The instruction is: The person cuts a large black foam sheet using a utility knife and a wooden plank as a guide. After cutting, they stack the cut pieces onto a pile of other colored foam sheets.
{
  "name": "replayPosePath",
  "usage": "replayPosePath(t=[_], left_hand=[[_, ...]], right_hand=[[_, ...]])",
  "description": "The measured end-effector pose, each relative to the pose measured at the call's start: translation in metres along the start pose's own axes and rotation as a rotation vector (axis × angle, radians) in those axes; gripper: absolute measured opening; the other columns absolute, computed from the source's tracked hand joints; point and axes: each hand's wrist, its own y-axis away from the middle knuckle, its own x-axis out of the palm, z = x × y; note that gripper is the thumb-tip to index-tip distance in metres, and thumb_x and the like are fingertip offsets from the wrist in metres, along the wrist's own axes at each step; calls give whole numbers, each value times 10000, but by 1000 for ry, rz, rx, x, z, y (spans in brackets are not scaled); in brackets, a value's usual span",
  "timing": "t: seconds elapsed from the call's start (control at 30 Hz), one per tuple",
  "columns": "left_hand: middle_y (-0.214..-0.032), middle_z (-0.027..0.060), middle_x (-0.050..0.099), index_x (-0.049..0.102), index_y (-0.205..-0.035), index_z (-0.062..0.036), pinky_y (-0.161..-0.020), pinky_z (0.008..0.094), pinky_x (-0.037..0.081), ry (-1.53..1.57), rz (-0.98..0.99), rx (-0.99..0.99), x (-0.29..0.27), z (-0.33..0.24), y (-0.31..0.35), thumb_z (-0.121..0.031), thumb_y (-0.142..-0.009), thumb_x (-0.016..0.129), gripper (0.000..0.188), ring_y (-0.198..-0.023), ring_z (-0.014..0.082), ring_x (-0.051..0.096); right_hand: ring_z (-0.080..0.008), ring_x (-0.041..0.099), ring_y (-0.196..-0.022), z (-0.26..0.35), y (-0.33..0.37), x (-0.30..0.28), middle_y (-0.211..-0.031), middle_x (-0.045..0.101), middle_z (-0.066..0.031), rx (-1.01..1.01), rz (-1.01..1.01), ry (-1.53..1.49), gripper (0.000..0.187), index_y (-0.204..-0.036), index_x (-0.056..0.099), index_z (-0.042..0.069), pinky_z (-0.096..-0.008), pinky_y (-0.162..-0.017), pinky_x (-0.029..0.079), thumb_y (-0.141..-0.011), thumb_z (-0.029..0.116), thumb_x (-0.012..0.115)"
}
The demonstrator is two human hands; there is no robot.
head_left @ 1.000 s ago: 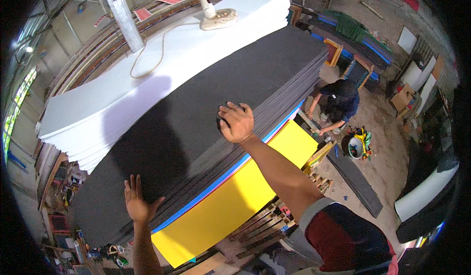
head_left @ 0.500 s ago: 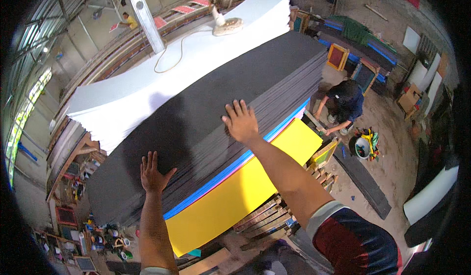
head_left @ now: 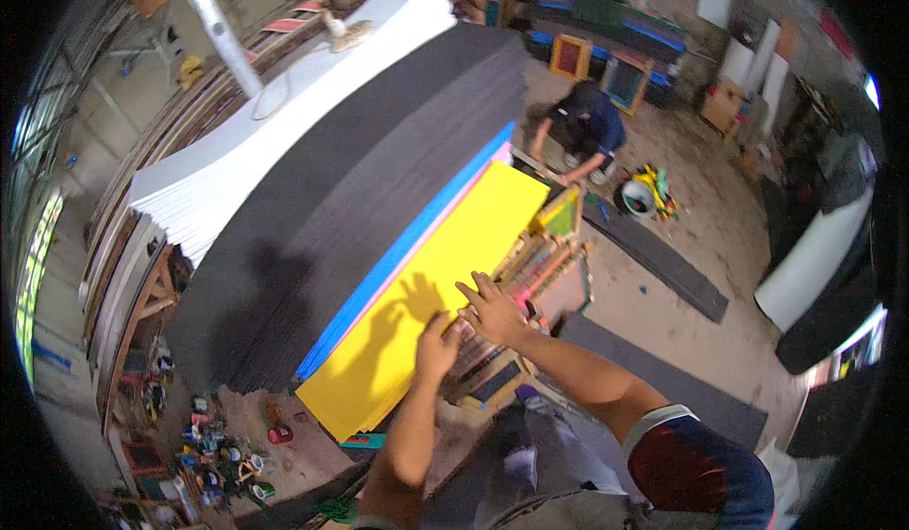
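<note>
Both of my hands hover close together by the near edge of a stack of yellow sheets, and neither appears to hold anything. My left hand is half turned, its thumb and fingers apart, with some fingers hard to make out. Beside it, slightly farther off, my right hand has its fingers stretched over the yellow edge. Shadows of hands fall on the yellow. Behind that stack run thin pink and blue sheets, then a tall pile of black sheets, with a white pile at the back.
Wooden frames lean under the near edge of the stack. A co-worker crouches at the right, near a bucket of coloured scraps. Black strips lie on the floor. Jars and cans crowd the lower left.
Both hands have left the black sheets and come back toward me, meeting at the yellow stack's near edge. My view has swung to the right, so the piles appear farther left.
</note>
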Motion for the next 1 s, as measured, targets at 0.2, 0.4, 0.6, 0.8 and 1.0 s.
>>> replayPosePath(t=[0.2, 0.4, 0.6, 0.8, 1.0], left_hand=[[-1235, 273, 699, 655, -1351, -75, -977, 520, 532, 51, 334, -68, 134, -30, 126, -293, -938, 725, 472, -1162, 474, 660], [-1284, 236, 712, 600, -1447, -78, -954, 440, 561, 44, 699, -103, 232, -65, 225, -269, -952, 751, 552, -1142, 383, 720], [-1292, 256, 693, 582, -1461, -125, -1004, 532, 530, -119, 954, -1, 306, -130, 272, -342, -960, 721, 564, -1189, 476, 653], [-1617, 186, 443, 455, -1563, -97, -1196, 495, 404, -322, 1166, 20, 461, -70, 331, -374, -998, 676, 666, -1486, 381, 429], [-1728, 171, 231, 276, -1658, -115, -1291, 540, 221, -539, 1266, 77, 621, -13, 380, -420, -1027, 647, 792, -1601, 392, 183]], right_hand=[[-453, 441, -1451, -37, 186, -19, -1599, 410, -261, 234, 13, 35, 608, -1566, 441, 153, -551, -1187, 379, -1048, 453, 545], [-443, 379, -1505, -79, 362, -19, -1625, 383, -267, 577, 151, 26, 591, -1548, 456, 116, -543, -1195, 370, -1075, 468, 496], [-423, 332, -1538, -133, 511, -20, -1642, 371, -237, 846, 223, -7, 659, -1575, 434, 130, -554, -1230, 325, -1047, 513, 529], [-411, 319, -1548, -236, 639, 29, -1652, 366, -221, 977, 336, -56, 723, -1587, 418, 124, -551, -1245, 304, -1020, 547, 565], [-379, 277, -1572, -385, 784, 123, -1681, 331, -187, 1029, 575, -1, 807, -1621, 344, 92, -532, -1263, 274, -993, 508, 635]])
